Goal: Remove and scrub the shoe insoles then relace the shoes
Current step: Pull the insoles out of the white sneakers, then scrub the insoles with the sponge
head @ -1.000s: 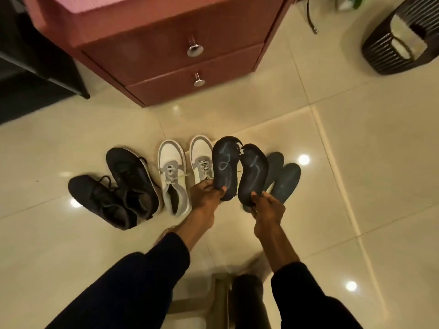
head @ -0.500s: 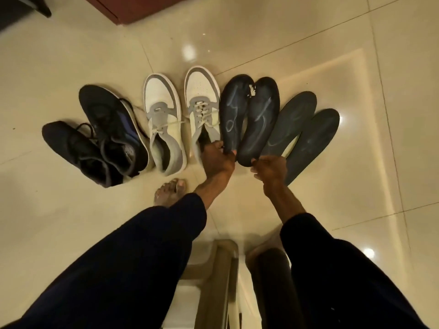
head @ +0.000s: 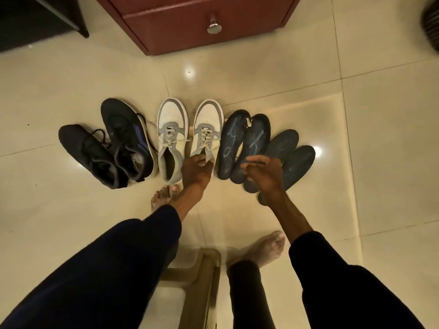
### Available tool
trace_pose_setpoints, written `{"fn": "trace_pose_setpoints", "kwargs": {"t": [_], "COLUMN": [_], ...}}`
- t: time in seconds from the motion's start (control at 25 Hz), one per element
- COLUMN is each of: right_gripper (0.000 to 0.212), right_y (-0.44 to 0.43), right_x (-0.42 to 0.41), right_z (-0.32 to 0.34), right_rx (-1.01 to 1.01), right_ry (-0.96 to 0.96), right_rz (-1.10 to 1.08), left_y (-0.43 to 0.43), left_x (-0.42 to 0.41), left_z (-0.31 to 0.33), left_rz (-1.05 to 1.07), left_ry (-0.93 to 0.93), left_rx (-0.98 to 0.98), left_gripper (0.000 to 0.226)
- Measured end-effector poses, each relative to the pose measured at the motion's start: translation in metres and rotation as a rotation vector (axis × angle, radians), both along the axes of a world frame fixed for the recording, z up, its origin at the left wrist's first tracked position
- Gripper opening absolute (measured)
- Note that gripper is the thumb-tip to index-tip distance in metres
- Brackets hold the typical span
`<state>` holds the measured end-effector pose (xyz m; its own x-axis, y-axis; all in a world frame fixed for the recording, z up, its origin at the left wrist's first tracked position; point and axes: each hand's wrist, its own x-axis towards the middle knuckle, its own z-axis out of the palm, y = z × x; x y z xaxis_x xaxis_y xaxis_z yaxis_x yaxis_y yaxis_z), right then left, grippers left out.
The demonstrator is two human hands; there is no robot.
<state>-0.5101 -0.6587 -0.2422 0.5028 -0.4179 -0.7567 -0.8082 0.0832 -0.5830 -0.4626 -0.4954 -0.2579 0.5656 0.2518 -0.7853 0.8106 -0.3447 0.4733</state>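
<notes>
Four dark insoles lie fanned on the tiled floor: two with pale scribbles (head: pixel 231 141) (head: pixel 255 138) and two plainer ones (head: pixel 283 142) (head: pixel 299 161). Left of them stands a white-and-grey sneaker pair (head: pixel 171 129) (head: pixel 207 122) with loose laces. Further left are two black shoes (head: pixel 85 150) (head: pixel 123 131). My left hand (head: pixel 197 170) pinches the tongue at the opening of the right white sneaker. Just above the insoles' heel ends hovers my right hand (head: pixel 263 174), fingers loosely spread and holding nothing.
A red-brown drawer cabinet (head: pixel 190 22) with a metal knob (head: pixel 213 26) stands just behind the shoes. Dark furniture (head: pixel 35 17) is at the top left, a dark ribbed basket (head: pixel 432 22) at the top right. A beige stool (head: pixel 202 286) sits between my legs; my bare feet (head: pixel 164 195) (head: pixel 269 245) rest on the floor.
Each hand held a scribbled insole by its heel; both insoles now lie on the floor. My left hand has shifted left onto the right white sneaker, and my right hand has let go.
</notes>
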Motion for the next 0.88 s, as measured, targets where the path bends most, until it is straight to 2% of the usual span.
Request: {"fn": "trace_pose_setpoints", "kwargs": {"t": [0.12, 0.2, 0.36, 0.52, 0.64, 0.88], "right_gripper": [0.012, 0.014, 0.017, 0.023, 0.024, 0.018], "right_y": [0.011, 0.023, 0.050, 0.077, 0.088, 0.102], "right_x": [0.029, 0.052, 0.110, 0.197, 0.254, 0.354], "right_z": [0.043, 0.073, 0.131, 0.203, 0.241, 0.284], "right_rx": [-0.006, 0.023, 0.019, -0.002, -0.009, -0.170], "right_ry": [-0.084, -0.148, -0.279, -0.324, -0.355, -0.466], "right_rz": [-0.007, 0.015, 0.103, 0.182, 0.229, 0.377], "left_y": [0.020, 0.037, 0.060, 0.089, 0.105, 0.133], "left_x": [0.029, 0.057, 0.114, 0.186, 0.232, 0.298], "left_z": [0.041, 0.080, 0.163, 0.231, 0.269, 0.309], "left_rz": [0.107, 0.194, 0.293, 0.300, 0.260, 0.262], "left_ry": [-0.022, -0.057, -0.128, -0.219, -0.332, -0.413], "left_rx": [-0.119, -0.280, -0.457, -0.503, -0.483, -0.469], "left_gripper": [0.005, 0.010, 0.015, 0.014, 0.023, 0.008]}}
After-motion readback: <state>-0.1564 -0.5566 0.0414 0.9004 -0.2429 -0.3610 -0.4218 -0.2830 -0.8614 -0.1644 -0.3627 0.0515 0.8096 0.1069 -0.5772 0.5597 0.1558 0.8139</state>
